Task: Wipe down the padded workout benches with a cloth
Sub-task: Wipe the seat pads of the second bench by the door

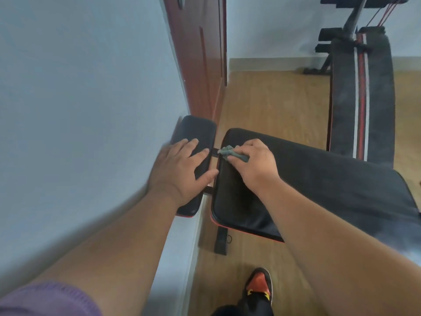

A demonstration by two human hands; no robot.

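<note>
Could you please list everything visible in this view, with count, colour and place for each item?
small bench pad: one, black, by the wall, under the left hand
long bench pad: one, black with red trim, centre right
cloth: one, grey-green, at the long pad's near-wall end
sit-up bench: one, black with red and white stripes, upper right
door: one, reddish brown, upper centre
shoe: one, red, black and yellow, bottom
left hand: flat on small pad
right hand: grips cloth

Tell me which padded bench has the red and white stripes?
The curved bench standing apart at the far right by the wall. The two black pads under the hands, the small pad and long pad, are plain.
</note>
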